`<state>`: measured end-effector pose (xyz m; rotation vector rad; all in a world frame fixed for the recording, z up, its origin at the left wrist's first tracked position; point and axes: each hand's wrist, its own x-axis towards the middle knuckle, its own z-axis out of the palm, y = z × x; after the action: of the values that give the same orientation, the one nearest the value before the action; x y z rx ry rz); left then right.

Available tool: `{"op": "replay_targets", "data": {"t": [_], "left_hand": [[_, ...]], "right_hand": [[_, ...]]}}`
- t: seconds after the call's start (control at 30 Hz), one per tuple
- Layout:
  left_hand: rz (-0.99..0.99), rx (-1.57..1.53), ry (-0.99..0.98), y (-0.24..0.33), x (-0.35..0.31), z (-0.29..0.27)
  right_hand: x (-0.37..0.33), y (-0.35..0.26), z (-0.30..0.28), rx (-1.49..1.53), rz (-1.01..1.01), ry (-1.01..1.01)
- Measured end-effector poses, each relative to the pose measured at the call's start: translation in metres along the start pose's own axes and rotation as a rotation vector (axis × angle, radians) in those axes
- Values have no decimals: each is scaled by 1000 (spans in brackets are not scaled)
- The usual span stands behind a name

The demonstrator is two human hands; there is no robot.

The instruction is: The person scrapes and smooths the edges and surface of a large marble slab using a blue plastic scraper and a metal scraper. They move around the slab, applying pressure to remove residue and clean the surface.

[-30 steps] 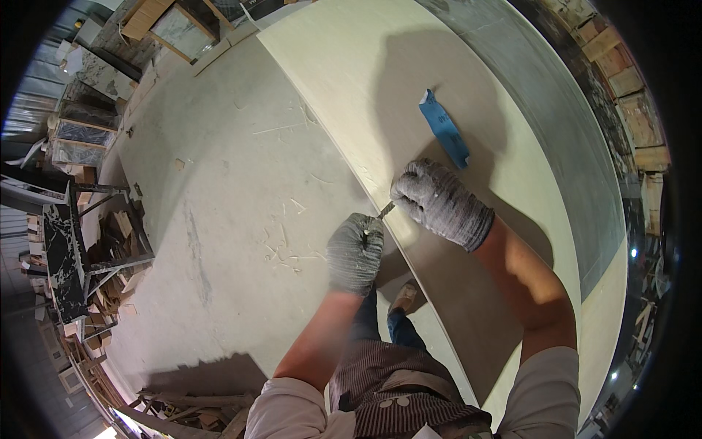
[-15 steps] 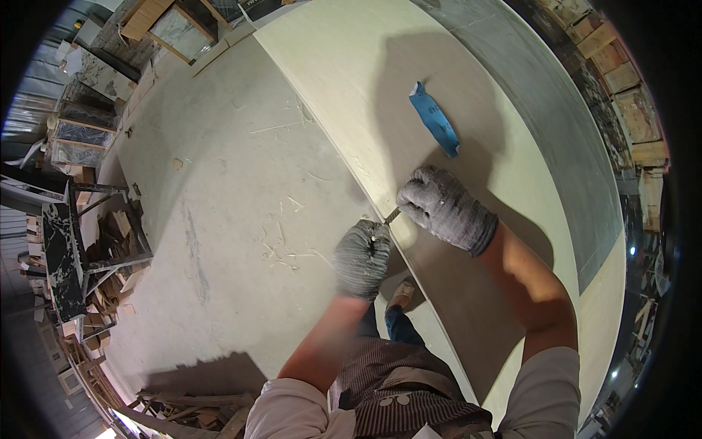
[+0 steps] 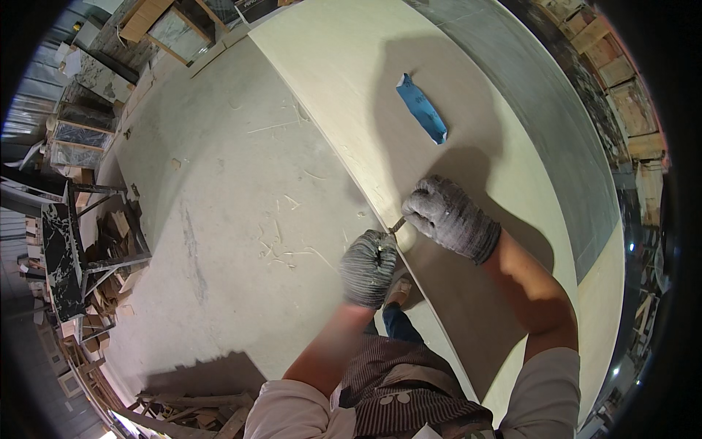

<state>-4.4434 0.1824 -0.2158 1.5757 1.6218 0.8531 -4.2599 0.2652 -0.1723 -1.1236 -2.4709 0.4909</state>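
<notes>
A thin dark rod (image 3: 397, 224) with a ridged surface spans the short gap between my two gloved hands; its kind is not clear. My left hand (image 3: 369, 269), in a grey knit glove, is closed round its near end, just off the edge of a large pale panel (image 3: 329, 80). My right hand (image 3: 453, 219), gloved alike, grips the other end above the panel. Where it shows, the rod crosses the panel's long edge at a slant. Both fists hide its ends. Beyond my right hand a curled blue strip (image 3: 422, 110), like sandpaper, lies on the panel.
Pale shavings (image 3: 281, 245) lie scattered on the concrete floor (image 3: 219, 183) left of the panel. A grey slab (image 3: 541, 117) borders the panel's far right side. At the left stand a dark metal-legged frame (image 3: 110, 263) and wood scraps. More scrap wood (image 3: 197, 413) lies at lower left.
Both hands have slid a little toward me and to the right along the panel edge, still gripping the rod. The blue strip appears slightly farther away and to the left.
</notes>
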Motion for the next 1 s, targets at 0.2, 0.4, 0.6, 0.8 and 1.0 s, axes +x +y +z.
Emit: {"op": "replay_targets", "data": {"t": [0.2,0.4,0.6,0.8,1.0], "left_hand": [[31,-5,-119,24,-38,-14],[96,-113,-253,31,-72,-28],[-2,-407,-226,30,-83,-26],[39,-454,-86,30,-75,-28],[113,-300,-179,29,-40,-65]], "right_hand": [[-28,-33,-34,437,285,-43],[-83,-56,-44,489,192,-259],[-81,-73,-46,674,147,-48],[-48,-80,-41,560,-8,33],[-14,-90,-19,636,50,-76]]}}
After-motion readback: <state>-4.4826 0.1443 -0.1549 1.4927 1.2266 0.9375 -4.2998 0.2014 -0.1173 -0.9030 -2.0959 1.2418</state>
